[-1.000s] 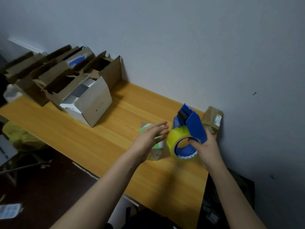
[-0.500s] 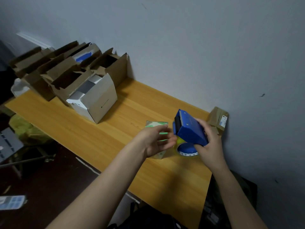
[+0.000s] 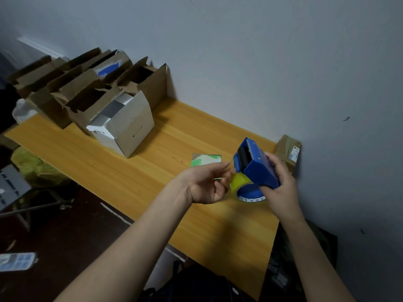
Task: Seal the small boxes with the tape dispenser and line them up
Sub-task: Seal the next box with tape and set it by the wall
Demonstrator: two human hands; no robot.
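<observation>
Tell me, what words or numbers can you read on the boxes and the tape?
None can be read.
Small brown box, white label: too small to read.
Tape roll, print on its core: blurred.
White box, dark mark: too small.

L hand (image 3: 207, 184), R hand (image 3: 281, 190) & forearms (image 3: 130, 247) bare.

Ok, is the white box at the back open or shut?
Open. The white box has its top flaps apart, with one ragged flap folded outward, and something grey shows inside through the opening.
</observation>
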